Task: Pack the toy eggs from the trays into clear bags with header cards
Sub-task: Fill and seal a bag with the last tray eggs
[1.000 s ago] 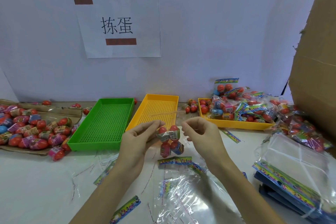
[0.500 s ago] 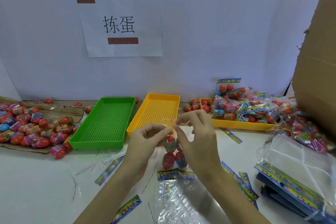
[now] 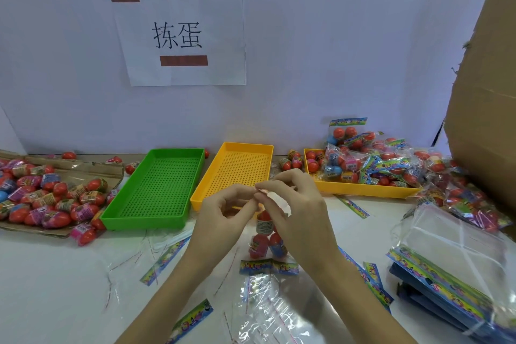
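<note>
Bag [image 3: 266,234] mouth is pinched by both left hand [image 3: 223,212] and right hand [image 3: 296,204]; eggs [image 3: 264,227] could get dropped if it's let slip, tbh.

A small packing workstation, hand-assembly sort. Plain white counter [image 3: 42,282] against a bare white wall, with a printed paper sign [image 3: 178,36] taped up to label the station. Perforated plastic sorting trays side by side: green tray [image 3: 156,190], yellow tray [image 3: 234,173], and a second yellow tray [image 3: 363,190] heaped with filled bags. Loose toy eggs [image 3: 42,201] in bulk on flattened cardboard at left. Stack of clear bags with header cards [image 3: 446,268] at right, beside a big cardboard box [image 3: 485,92]. Plastic scraps littered about.
</note>
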